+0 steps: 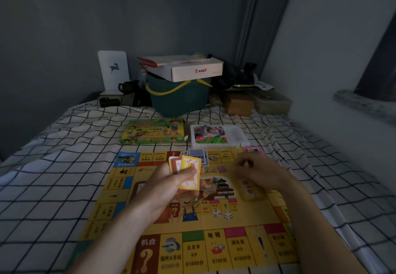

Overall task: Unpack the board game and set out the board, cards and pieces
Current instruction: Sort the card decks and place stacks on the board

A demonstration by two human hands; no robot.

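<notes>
The checked bed sheet (53, 188) looks soft, and the flat paper board (192, 241) is already spread on it. The card step is on now. The left hand (169, 190) holds a stack of stiff yellow and red cards (188, 172), thumb pressed on top. Next, a card should go down on the board. The right hand (255, 171) is blurry; its fingers look curled, maybe pinching something. Behind sit the green box (153, 132) and a white tray (218, 137) of little plastic pieces.
</notes>
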